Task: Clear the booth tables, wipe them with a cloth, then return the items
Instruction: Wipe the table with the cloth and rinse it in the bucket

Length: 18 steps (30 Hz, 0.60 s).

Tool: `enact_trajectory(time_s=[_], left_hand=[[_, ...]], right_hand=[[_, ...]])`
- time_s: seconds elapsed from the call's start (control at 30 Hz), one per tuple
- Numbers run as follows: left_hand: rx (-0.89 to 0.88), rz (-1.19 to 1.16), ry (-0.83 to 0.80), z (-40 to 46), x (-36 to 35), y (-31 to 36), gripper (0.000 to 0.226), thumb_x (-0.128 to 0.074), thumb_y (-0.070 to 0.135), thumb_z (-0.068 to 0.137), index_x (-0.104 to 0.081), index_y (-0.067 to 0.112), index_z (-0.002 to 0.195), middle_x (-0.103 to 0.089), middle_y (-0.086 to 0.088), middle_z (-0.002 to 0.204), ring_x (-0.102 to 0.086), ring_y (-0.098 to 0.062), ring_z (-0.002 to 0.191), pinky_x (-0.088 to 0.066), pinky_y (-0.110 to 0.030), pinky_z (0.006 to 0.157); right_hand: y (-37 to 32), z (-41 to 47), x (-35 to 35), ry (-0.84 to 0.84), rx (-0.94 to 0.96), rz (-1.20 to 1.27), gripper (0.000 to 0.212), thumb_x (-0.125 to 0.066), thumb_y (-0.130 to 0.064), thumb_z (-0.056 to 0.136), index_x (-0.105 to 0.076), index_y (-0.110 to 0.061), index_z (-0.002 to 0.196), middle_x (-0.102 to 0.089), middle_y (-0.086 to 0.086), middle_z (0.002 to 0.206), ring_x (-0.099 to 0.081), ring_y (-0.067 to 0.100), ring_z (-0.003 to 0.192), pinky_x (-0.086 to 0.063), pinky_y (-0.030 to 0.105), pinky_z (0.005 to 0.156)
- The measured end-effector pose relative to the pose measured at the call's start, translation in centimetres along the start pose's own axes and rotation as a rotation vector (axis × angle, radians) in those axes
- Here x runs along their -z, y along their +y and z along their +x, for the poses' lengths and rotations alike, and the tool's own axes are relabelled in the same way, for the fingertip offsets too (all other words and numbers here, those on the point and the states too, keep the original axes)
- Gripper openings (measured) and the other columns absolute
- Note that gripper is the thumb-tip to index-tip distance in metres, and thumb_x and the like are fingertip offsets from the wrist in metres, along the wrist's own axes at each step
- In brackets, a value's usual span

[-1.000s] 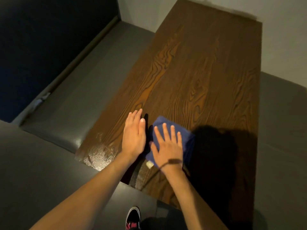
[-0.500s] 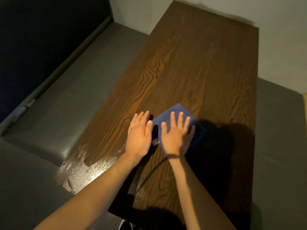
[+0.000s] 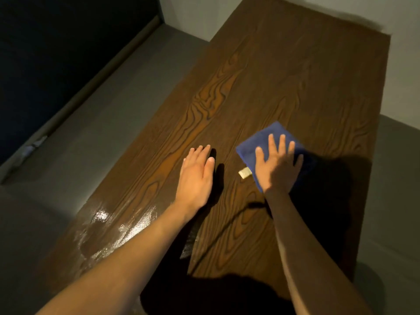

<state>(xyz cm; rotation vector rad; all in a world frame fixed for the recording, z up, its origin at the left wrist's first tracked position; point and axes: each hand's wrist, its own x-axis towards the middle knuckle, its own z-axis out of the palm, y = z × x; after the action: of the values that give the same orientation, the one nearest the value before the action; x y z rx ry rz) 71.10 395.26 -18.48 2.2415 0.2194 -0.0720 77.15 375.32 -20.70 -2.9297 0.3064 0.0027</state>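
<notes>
Dark wood grain fills the booth table (image 3: 284,71), which runs from the bottom edge of the frame up to the upper right, where its far end meets a pale wall (image 3: 195,17). Nearest the camera, at the lower left of the tabletop, a wet sheen (image 3: 118,230) is seen catching the light, and a deep shadow is cast over the lower centre and lower right of the wood. Two bare forearms are stretched up from the bottom edge. At the centre of the frame the left hand (image 3: 196,178) is laid flat on the bare wood, palm down, its fingers straight and held close together, with nothing gripped. Just to its right, and apart from it, the right hand (image 3: 277,169) is pressed flat on a folded blue cloth (image 3: 256,144); its fingers are straight and spread apart on the fabric, not curled round it. The cloth lies on the tabletop right of centre, partly covered by that hand, and a small pale tag (image 3: 245,173) is seen sticking out from its lower left edge. A grey bench seat (image 3: 95,142) is seen along the left side of the table, backed by a dark panel (image 3: 56,42) in the upper left corner, and more grey seating (image 3: 395,178) is visible along the right edge.
</notes>
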Motion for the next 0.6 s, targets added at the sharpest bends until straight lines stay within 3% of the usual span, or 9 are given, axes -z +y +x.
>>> enact_trajectory(time_s=[0.1,0.17,0.3,0.43,0.53,0.6], left_hand=[[0.035,0.052,0.098,1.0,1.1,-0.6,0.073,-0.018,0.056,0.096,-0.046,0.016,0.150,-0.042,-0.007,0.158,-0.027,-0.023,0.151,-0.017,-0.047,0.125],[0.083,0.151,0.138,1.5,2.5,-0.9,0.068,-0.023,0.054,0.097,-0.045,0.019,0.151,-0.041,-0.004,0.159,-0.025,-0.022,0.152,-0.016,-0.049,0.124],[0.205,0.378,0.179,1.6,5.1,-2.0,0.054,-0.033,0.053,0.104,-0.045,0.027,0.149,-0.039,0.003,0.159,-0.022,-0.021,0.152,-0.014,-0.050,0.122],[0.266,0.410,0.124,0.2,7.1,-3.9,0.054,-0.030,0.055,0.103,-0.054,0.025,0.142,-0.042,0.002,0.157,-0.024,-0.021,0.151,-0.021,-0.050,0.121],[0.224,0.453,0.061,-0.9,8.4,-4.8,0.056,-0.028,0.055,0.104,-0.056,0.023,0.141,-0.042,-0.001,0.156,-0.025,-0.023,0.150,-0.024,-0.049,0.120],[0.244,0.461,0.065,-2.5,10.4,-6.5,0.056,-0.027,0.054,0.104,-0.056,0.024,0.140,-0.043,-0.001,0.155,-0.026,-0.023,0.149,-0.024,-0.049,0.120]], right_hand=[[-4.9,2.7,-0.7,-0.081,0.048,-0.024,0.063,-0.029,-0.059,0.102,-0.025,-0.031,0.158,-0.015,0.000,0.167,-0.007,0.026,0.154,-0.002,0.054,0.121],[-8.1,2.4,-1.3,-0.129,0.159,-0.025,0.064,-0.024,-0.062,0.101,-0.019,-0.033,0.159,-0.010,-0.003,0.168,-0.003,0.025,0.155,0.002,0.052,0.122],[-10.2,-3.2,-2.2,-0.079,0.400,-0.030,0.063,-0.030,-0.060,0.099,-0.034,-0.031,0.155,-0.027,-0.001,0.164,-0.019,0.026,0.152,-0.010,0.054,0.122],[-5.8,-6.8,-2.3,-0.063,0.522,-0.010,0.060,-0.034,-0.057,0.096,-0.050,-0.028,0.147,-0.043,0.002,0.155,-0.040,0.028,0.144,-0.025,0.052,0.116],[-3.4,-3.6,-2.2,-0.020,0.399,-0.032,0.059,-0.038,-0.053,0.096,-0.056,-0.021,0.142,-0.050,0.010,0.150,-0.046,0.035,0.138,-0.032,0.057,0.110],[-5.6,-2.3,-1.9,-0.003,0.280,-0.019,0.060,-0.036,-0.052,0.098,-0.053,-0.019,0.145,-0.046,0.012,0.153,-0.040,0.037,0.142,-0.028,0.061,0.111]])
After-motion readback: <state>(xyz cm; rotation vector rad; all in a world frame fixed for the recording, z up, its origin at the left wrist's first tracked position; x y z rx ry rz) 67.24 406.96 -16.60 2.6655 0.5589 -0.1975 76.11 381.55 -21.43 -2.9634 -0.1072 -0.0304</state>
